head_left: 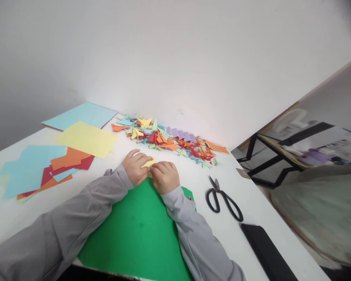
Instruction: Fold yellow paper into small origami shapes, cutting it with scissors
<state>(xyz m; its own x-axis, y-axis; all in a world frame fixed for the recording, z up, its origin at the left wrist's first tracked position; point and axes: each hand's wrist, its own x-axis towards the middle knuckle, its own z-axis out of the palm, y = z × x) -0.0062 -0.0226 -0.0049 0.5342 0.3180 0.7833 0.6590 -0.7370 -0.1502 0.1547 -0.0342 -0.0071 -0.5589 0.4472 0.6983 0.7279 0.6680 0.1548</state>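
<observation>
Yellow paper is pinched btwn L hand & R hand, both nearly closed, folds mostly hidden, at 12 o'clock edge of green board, part-covered by sleeves. Black slab, approx 4 o'clock from hands, is cut off by frame. White desk is seen btwn R hand & scissors, also approx 4 o'clock.

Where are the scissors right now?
In the head view, the scissors lie on the white table, right of the green board and the right hand, just beyond the flat black object.
</observation>
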